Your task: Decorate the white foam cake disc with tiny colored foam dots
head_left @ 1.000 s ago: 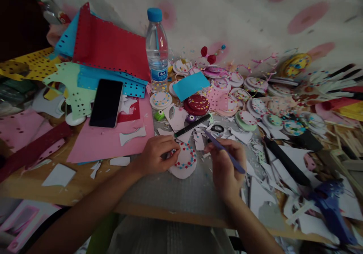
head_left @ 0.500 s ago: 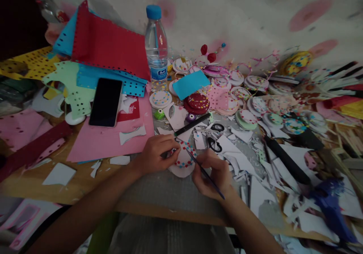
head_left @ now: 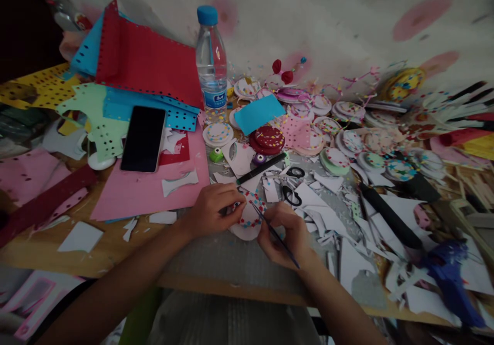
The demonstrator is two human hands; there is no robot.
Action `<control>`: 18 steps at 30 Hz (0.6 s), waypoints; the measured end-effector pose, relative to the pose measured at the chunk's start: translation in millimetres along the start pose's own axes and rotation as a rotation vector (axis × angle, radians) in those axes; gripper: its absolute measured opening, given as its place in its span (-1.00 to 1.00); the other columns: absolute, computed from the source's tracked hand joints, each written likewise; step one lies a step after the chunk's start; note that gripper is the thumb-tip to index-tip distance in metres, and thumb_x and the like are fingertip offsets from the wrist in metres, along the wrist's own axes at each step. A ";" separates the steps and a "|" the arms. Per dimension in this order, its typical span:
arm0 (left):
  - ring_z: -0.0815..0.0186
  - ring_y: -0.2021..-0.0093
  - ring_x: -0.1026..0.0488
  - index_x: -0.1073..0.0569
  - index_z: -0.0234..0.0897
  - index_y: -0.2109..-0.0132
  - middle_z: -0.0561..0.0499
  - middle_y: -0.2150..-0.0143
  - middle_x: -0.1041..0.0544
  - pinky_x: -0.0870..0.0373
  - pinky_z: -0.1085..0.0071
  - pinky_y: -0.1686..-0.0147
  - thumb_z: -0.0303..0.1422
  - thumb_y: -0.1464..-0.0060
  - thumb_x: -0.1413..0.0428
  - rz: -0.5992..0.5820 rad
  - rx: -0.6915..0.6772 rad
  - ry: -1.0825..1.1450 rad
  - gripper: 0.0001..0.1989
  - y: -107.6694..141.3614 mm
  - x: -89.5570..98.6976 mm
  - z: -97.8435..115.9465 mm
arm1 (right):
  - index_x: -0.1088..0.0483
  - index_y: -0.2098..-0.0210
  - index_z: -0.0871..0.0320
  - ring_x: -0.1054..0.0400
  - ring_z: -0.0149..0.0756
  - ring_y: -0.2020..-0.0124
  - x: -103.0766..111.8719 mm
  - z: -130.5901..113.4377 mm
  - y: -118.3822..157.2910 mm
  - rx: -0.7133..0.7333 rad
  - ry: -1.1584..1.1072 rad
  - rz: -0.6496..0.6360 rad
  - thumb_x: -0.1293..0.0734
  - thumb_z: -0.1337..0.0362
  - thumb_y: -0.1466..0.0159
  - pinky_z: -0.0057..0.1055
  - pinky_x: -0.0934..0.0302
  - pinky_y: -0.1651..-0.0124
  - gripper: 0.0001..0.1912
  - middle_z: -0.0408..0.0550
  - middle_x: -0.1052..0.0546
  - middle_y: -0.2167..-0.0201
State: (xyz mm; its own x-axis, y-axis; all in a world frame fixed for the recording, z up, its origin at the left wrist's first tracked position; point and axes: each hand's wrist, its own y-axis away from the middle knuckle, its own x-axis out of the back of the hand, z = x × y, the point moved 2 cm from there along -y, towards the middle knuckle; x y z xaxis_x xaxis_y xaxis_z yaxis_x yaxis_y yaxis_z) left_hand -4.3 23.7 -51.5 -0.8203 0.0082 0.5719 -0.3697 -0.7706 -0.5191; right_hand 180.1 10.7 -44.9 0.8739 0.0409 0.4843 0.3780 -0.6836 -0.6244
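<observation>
In front of me lies a small white paper hat (head_left: 247, 232) with a ring of red and blue stars around its raised middle. My left hand (head_left: 216, 206) is over the hat's left side, thumb and forefinger pinched together; what they hold, if anything, is too small to make out. Between the fingers of my right hand (head_left: 285, 234) is a slim dark pointed tool (head_left: 276, 234), its tip over the hat's top near the stars. A black pen (head_left: 260, 168) and black-handled scissors (head_left: 292, 196) lie just beyond the hands.
A water bottle (head_left: 211, 67) stands at the back beside punched foam sheets (head_left: 150, 59). A phone (head_left: 143, 139) lies on pink sheet (head_left: 116, 198) at left. Several decorated hats (head_left: 268, 139) crowd the back; white scraps (head_left: 326, 209) and a blue glue gun (head_left: 450, 278) are at right.
The tip of the slim tool has shifted slightly left and up over the hat, and my right hand has moved a little left. My left hand stays nearly in place.
</observation>
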 end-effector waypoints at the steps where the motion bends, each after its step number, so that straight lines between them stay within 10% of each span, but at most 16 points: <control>1: 0.38 0.48 -0.36 -0.47 -0.28 0.31 0.05 0.50 -0.43 -0.24 0.47 0.48 -0.48 -0.13 -0.06 0.003 -0.001 0.000 -0.90 0.0 0.1 0.0 | -0.13 0.30 0.05 -0.27 -0.33 0.51 0.0 -0.1 -0.1 0.004 -0.005 0.004 -0.27 0.53 -0.05 -0.40 -0.15 0.47 -0.67 -0.19 -0.37 0.51; 18: 0.37 0.46 -0.40 -0.47 -0.26 0.29 0.04 0.47 -0.46 -0.27 0.47 0.47 -0.46 -0.14 -0.06 -0.007 0.021 -0.007 -0.90 -0.1 -0.3 -1.8 | -0.12 0.30 0.04 -0.23 -0.32 0.53 0.1 3.0 3.7 0.003 0.024 -0.032 -0.27 0.51 -0.04 -0.39 -0.12 0.46 -0.67 -0.19 -0.37 0.53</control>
State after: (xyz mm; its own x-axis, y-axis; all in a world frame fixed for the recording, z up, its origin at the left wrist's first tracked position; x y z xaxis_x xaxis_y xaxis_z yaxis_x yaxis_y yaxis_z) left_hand -4.8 25.0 -52.7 -0.8147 0.0098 0.5798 -0.3663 -0.7838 -0.5014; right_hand 182.5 10.3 -49.0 0.8539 0.0455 0.5185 0.4067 -0.6800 -0.6101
